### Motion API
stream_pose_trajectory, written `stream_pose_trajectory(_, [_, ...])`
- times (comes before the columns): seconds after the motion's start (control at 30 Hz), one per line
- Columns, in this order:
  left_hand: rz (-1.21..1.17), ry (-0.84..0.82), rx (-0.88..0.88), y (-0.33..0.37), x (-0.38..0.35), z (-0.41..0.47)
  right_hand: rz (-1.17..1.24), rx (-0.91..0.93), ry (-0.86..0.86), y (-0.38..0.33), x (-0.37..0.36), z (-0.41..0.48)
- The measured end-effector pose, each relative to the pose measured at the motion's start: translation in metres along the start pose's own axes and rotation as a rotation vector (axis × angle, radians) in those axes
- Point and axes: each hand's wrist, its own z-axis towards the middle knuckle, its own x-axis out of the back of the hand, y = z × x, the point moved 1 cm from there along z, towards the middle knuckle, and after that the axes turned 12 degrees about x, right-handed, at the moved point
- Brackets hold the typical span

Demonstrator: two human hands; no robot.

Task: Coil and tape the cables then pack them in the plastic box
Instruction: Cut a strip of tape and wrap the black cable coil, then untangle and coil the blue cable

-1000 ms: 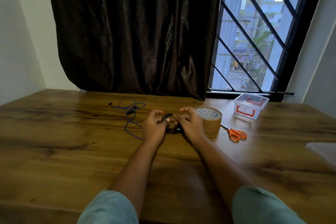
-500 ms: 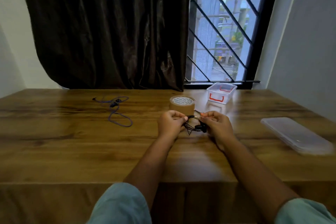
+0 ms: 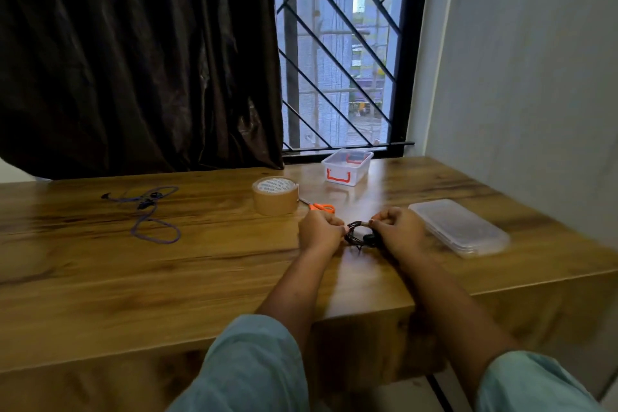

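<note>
Both hands on the black cable (image 3: 359, 235), small coil held low over the counter (image 3: 200, 278), between my fists. My left hand (image 3: 319, 233) is closed, pinching the coil's left side; my right hand (image 3: 399, 233) is closed on the right side, where there looks to be a bit of brown tape, too small to be sure.

Risks as I judge them: thin cable, springy loops. If either pinch eases before the tape is pressed down all round, the coil pops open and I redo it. Tape could also stick to my fingers or fold on itself.

The purple cable (image 3: 150, 214) lies loose, well off to the left, not yet coiled. Plastic box (image 3: 347, 167) sits open near the window, its lid (image 3: 458, 227) just beside my right hand. Tape roll (image 3: 275, 195) and scissors (image 3: 321, 207) are near my left hand; a careless reach could knock the scissors.
</note>
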Motion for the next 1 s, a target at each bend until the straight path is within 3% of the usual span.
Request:
stream_pose_trajectory(0.17, [-0.016, 0.033, -0.011, -0.003, -0.002, 0.002, -0.247, 0.108, 0.020, -0.008, 0.001, -0.004])
stream_pose_trajectory(0.3, [-0.133, 0.042, 0.030, -0.004, 0.009, 0.007, -0.291, 0.397, 0.074, -0.032, -0.009, -0.023])
stream_pose_trajectory(0.43, [-0.221, 0.095, 0.026, -0.003, 0.050, 0.015, -0.316, 0.605, -0.077, -0.064, -0.062, -0.051])
stream_pose_trajectory(0.57, [-0.201, 0.235, -0.012, -0.015, 0.117, 0.027, -0.124, 0.609, -0.141, -0.092, -0.114, -0.064])
stream_pose_trajectory(0.63, [-0.131, 0.336, -0.046, -0.022, 0.152, 0.034, -0.112, 0.645, -0.255, -0.102, -0.138, -0.065])
stream_pose_trajectory(0.73, [-0.035, 0.507, -0.046, -0.033, 0.198, 0.043, -0.171, 0.755, -0.451, -0.114, -0.173, -0.066])
stream_pose_trajectory(0.83, [-0.047, 0.563, -0.002, -0.049, 0.233, 0.054, -0.180, 0.797, -0.618, -0.125, -0.206, -0.066])
stream_pose_trajectory(1.0, [-0.048, 0.682, 0.007, -0.071, 0.277, 0.072, -0.480, 0.848, -0.774, -0.137, -0.253, -0.059])
